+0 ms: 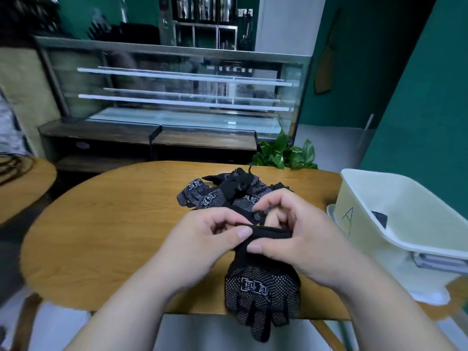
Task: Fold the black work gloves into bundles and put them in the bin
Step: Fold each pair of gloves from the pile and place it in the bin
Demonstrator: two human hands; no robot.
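Note:
A pair of black dotted work gloves [262, 292] hangs from my hands over the near edge of the wooden table [109, 224], fingers pointing down. My left hand [212, 236] pinches the left side of the black cuff between thumb and fingers. My right hand [291, 231] grips the right side of the same cuff, fingers curled over its top. Behind my hands lies a pile of several more black gloves [228, 192]. The pale plastic bin [395, 216], marked with a blue letter A, stands at the table's right end with a dark bundle [379, 217] inside.
A green leafy plant [286, 154] stands behind the table's far edge. A glass display counter [177, 97] fills the background. Another round wooden table [22, 183] sits at the left. The bin rests on a white lid [428, 290].

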